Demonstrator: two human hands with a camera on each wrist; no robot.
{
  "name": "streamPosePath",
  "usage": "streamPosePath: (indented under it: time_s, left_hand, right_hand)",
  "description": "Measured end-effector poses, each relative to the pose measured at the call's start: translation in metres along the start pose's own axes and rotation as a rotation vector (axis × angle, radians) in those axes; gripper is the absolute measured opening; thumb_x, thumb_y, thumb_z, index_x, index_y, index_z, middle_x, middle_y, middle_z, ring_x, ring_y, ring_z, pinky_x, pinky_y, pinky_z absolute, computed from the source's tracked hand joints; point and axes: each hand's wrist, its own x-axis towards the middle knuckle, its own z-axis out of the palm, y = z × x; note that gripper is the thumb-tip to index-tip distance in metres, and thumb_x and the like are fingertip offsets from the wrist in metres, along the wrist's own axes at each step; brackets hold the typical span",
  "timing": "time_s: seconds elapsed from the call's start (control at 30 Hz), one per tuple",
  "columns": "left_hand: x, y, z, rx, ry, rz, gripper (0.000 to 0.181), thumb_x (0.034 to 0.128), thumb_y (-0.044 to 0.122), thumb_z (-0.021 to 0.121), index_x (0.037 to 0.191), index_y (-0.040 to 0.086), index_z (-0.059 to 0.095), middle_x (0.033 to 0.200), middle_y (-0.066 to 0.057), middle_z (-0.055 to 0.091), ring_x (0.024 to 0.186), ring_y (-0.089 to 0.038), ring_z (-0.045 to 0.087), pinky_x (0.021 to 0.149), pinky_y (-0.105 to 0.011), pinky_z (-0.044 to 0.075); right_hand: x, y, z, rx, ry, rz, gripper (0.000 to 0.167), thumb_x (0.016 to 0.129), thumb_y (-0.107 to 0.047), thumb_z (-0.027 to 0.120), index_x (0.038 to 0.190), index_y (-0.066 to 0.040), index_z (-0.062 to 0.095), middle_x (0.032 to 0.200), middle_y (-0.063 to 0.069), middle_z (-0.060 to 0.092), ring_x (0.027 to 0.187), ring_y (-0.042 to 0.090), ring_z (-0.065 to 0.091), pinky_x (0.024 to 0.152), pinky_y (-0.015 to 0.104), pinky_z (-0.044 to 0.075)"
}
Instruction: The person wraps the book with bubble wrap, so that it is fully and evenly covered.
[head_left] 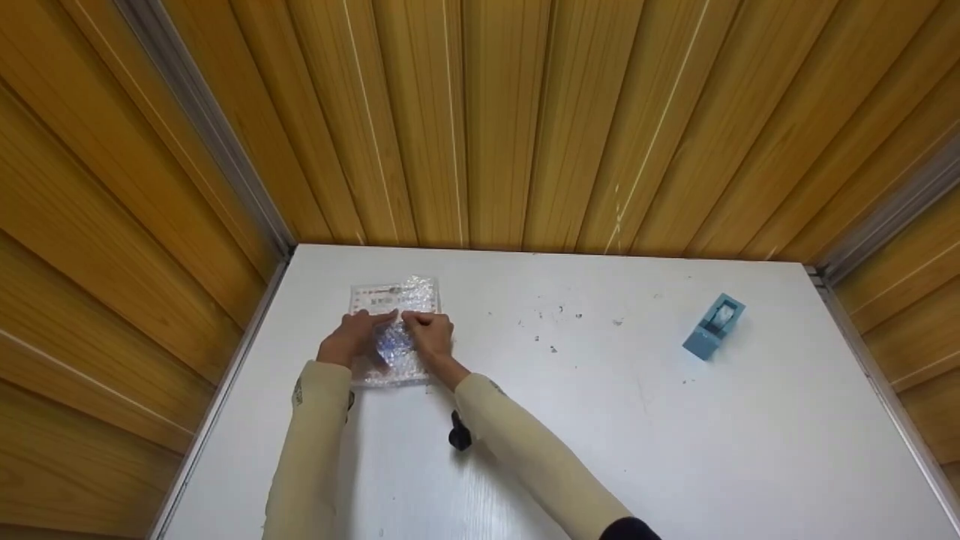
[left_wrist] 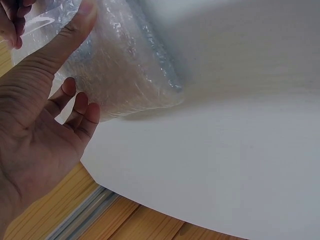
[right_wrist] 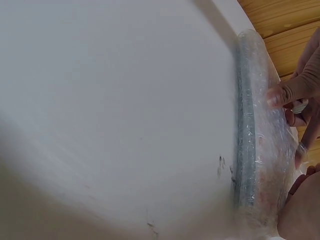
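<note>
A flat package in clear bubble wrap (head_left: 401,369) lies at the left of the white table, with printed red and dark marks (head_left: 382,295) showing through its far part. My left hand (head_left: 349,339) is over its left side. Its straight thumb (left_wrist: 70,40) presses on the wrap, and the other fingers are partly bent by the package's edge. From the right, my right hand (head_left: 433,337) reaches over the package and pinches a glossy clear part of the wrap close to the left fingertip. The right fingertips are only partly seen in the wrist views.
A teal box (head_left: 705,341) with a cut-out opening lies at the table's right. Small dark specks (head_left: 553,349) are scattered mid-table. Below the right forearm is a small black object (head_left: 460,435). Wood-patterned panels (head_left: 502,127) stand around the table (head_left: 600,435).
</note>
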Motion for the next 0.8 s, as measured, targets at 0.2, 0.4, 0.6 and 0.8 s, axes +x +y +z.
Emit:
streamPosePath:
  time_s: [0.2,0.4,0.6,0.8]
  left_hand:
    - [-0.0035,0.0010,-0.0005,-0.004,0.015,0.012,0.105,0.0741,0.017,0.091,0.161,0.028,0.032,0.165,-0.030,0.024,0.151,-0.057,0.020,0.115,-0.073,0.032]
    - [-0.0013,-0.0006,0.0015,-0.045,0.002,-0.019,0.105,0.0753,0.015,0.090,0.160,0.032,0.031,0.166,-0.027,0.024,0.152,-0.053,0.020,0.115,-0.072,0.032]
    - [-0.0004,-0.0003,0.0010,-0.051,0.005,-0.009,0.105,0.0744,0.014,0.091,0.160,0.031,0.032,0.166,-0.028,0.023,0.152,-0.054,0.020,0.116,-0.071,0.031]
    - [-0.0053,0.0023,-0.0002,-0.029,0.023,0.026,0.106,0.0726,0.016,0.092,0.160,0.028,0.033,0.165,-0.031,0.024,0.151,-0.056,0.019,0.116,-0.071,0.031]
  right_hand:
    - [0.0011,0.0004,-0.0007,0.007,-0.012,-0.019,0.021,0.091,-0.014,0.076,0.109,-0.005,0.080,0.097,0.011,0.080,0.080,0.011,0.072,0.069,0.018,0.055]
    - [0.0051,0.0013,-0.0033,-0.013,-0.036,-0.034,0.011,0.089,-0.012,0.078,0.095,-0.004,0.082,0.090,0.009,0.080,0.074,0.009,0.071,0.066,0.018,0.055]
    - [0.0074,0.0011,-0.0055,0.019,-0.070,-0.079,0.009,0.089,-0.008,0.078,0.094,-0.001,0.081,0.089,0.012,0.080,0.072,0.006,0.069,0.065,0.015,0.053]
    - [0.0082,0.0027,-0.0051,-0.015,-0.065,-0.143,0.011,0.088,-0.008,0.078,0.095,0.000,0.081,0.092,0.013,0.080,0.078,0.014,0.074,0.069,0.016,0.055]
